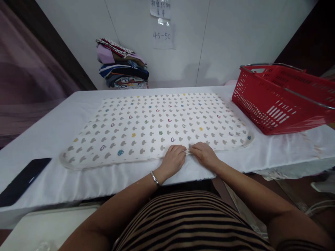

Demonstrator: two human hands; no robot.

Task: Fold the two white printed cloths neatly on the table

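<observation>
A white cloth with a pattern of small mushrooms (146,122) lies spread flat over the white-covered table, its corners rounded. At the middle of its near edge, my left hand (173,159) pinches the hem; a bracelet is on that wrist. Just to the right, my right hand (205,155) has its fingers closed on the same edge. The two hands are close together with a small gap between their fingertips.
A red basket (277,104) with metal handles stands on the table's right side. Folded clothes (124,68) are stacked at the back left by the wall. A dark flat object (24,179) lies at the left front. The table's cover (104,184) hangs over its near edge.
</observation>
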